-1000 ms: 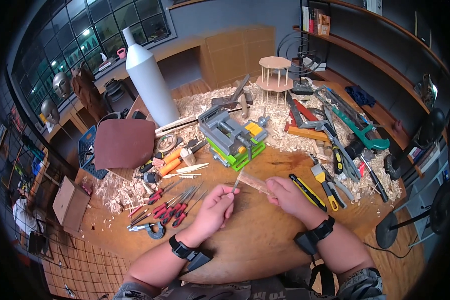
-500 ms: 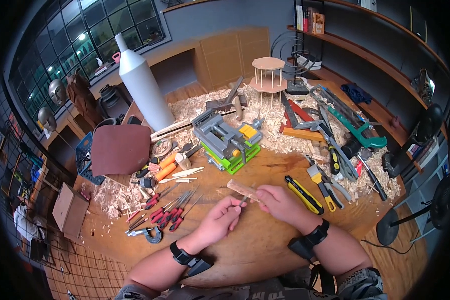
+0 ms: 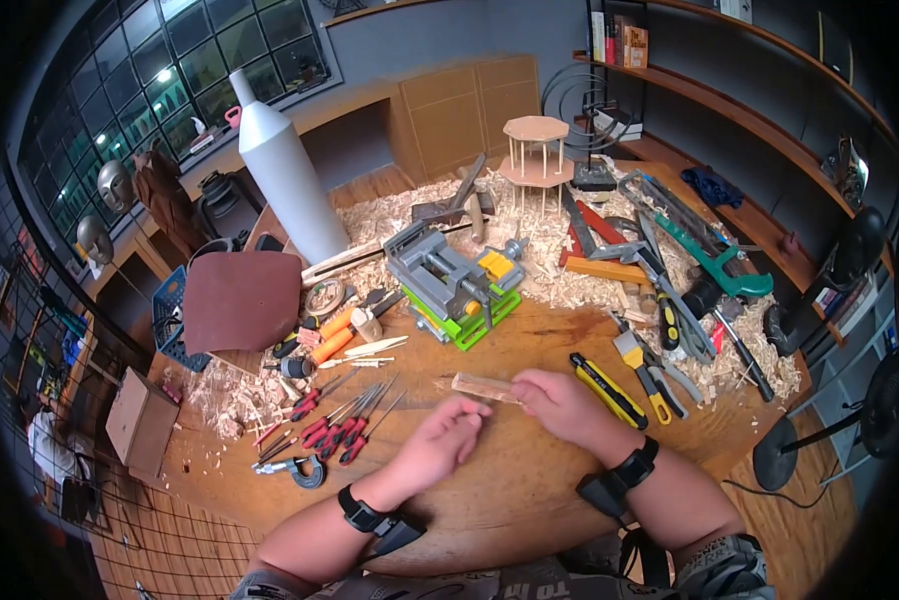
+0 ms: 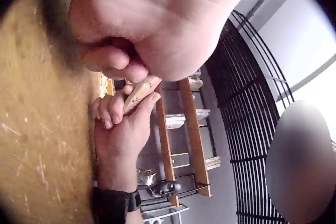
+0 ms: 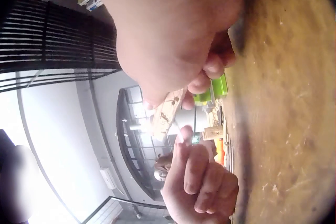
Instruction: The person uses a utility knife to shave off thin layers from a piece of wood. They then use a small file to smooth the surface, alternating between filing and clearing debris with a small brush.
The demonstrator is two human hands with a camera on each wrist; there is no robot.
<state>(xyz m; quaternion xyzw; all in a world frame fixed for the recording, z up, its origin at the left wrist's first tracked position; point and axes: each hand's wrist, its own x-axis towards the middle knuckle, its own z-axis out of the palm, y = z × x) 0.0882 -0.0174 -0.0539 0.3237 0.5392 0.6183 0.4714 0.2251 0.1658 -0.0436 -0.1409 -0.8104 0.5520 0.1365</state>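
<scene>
My right hand (image 3: 562, 402) holds a short flat piece of wood (image 3: 478, 386) out toward the left, thumb on top. Dark marks show along the face of this wood in the right wrist view. Just below its free end, my left hand (image 3: 444, 440) has its fingers curled, the index finger and thumb pinching a thin pale rod (image 5: 179, 132). The rod's tip points up at the wood's edge; its lower part is hidden in the fingers. Both hands are above the front of the wooden table (image 3: 510, 480).
A grey-and-green vise (image 3: 455, 275) stands beyond the hands. Red-handled needle files (image 3: 345, 430) and a micrometer (image 3: 305, 470) lie to the left. A yellow utility knife (image 3: 608, 390), a brush (image 3: 638, 360) and pliers are at right. Wood shavings cover the back.
The head view has shifted slightly. My left hand has moved down a little from the wood, and the rod is now mostly hidden in the head view. The wood has tipped nearer to level.
</scene>
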